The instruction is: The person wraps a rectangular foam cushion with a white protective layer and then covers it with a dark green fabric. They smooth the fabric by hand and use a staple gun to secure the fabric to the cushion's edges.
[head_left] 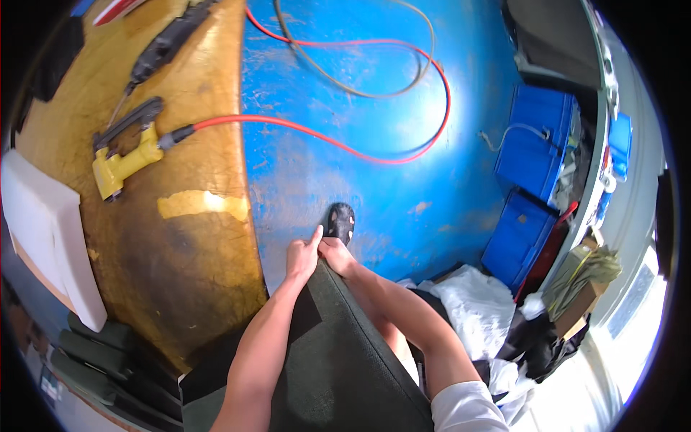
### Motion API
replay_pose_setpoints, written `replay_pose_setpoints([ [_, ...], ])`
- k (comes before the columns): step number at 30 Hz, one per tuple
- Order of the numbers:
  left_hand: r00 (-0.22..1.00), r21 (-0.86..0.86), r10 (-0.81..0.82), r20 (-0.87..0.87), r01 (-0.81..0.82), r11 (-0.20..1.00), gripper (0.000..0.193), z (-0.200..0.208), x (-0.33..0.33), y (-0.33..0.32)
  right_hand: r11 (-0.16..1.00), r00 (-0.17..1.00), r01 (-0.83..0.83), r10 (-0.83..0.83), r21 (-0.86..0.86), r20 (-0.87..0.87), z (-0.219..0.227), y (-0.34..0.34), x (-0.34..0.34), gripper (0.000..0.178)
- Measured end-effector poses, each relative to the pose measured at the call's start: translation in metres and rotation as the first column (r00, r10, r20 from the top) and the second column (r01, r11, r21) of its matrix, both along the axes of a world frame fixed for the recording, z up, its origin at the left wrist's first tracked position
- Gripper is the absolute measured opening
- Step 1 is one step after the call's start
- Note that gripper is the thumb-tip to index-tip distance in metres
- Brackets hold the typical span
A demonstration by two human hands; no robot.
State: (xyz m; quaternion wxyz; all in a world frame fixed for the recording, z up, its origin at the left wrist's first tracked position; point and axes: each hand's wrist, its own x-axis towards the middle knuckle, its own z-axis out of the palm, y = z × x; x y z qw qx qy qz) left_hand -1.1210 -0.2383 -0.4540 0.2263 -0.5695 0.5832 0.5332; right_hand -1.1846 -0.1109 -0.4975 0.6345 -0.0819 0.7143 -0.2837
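Observation:
A dark green-grey upholstered piece (345,345), like a padded panel or cushion, stretches from the lower edge up to a narrow far corner. Both my hands are closed at that corner, side by side. My left hand (302,258) grips it with the thumb pointing away from me. My right hand (335,255) pinches the fabric just beside it, its fingertips partly hidden. On the worktable to the left lies a yellow staple gun (124,167), joined to a red air hose (309,132); neither hand touches it.
The brown worktable (201,252) ends along a curved edge beside me. It carries a black long-bodied power tool (162,47) and a white foam block (54,234). Blue bins (533,140) and white plastic wrapping (475,306) sit at the right. The hose loops over the blue floor (302,194).

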Motion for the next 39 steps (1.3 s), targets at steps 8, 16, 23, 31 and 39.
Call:
replay_pose_setpoints([
  [8, 0.985, -0.023, -0.098, -0.141, 0.096, 0.995, 0.072, 0.018, 0.009, 0.031, 0.958, 0.964, 0.256, -0.245, -0.127, 0.100, 0.065, 0.039, -0.001, 0.027],
  [16, 0.506, -0.334, -0.638, -0.581, 0.567, 0.753, 0.027, 0.236, 0.019, 0.010, 0.955, 0.928, 0.285, -0.254, 0.078, -0.271, 0.081, 0.027, 0.012, 0.032],
  [23, 0.270, -0.328, -0.769, -0.579, 0.787, 0.523, 0.078, 0.511, 0.049, -0.016, 0.736, 0.730, 0.645, -0.673, -0.205, -0.120, 0.158, 0.063, 0.053, 0.033],
  [31, 0.271, -0.298, -0.608, -0.746, 0.681, 0.669, 0.030, 0.477, 0.000, -0.012, 0.417, 0.607, 0.586, -0.794, -0.695, 0.036, 0.489, 0.062, 0.065, 0.058],
  [39, 0.569, -0.422, -0.665, -0.484, 0.514, 0.747, 0.029, 0.474, -0.019, -0.001, 0.622, 0.526, 0.509, -0.772, -0.595, -0.357, 0.495, 0.041, 0.067, 0.048],
])
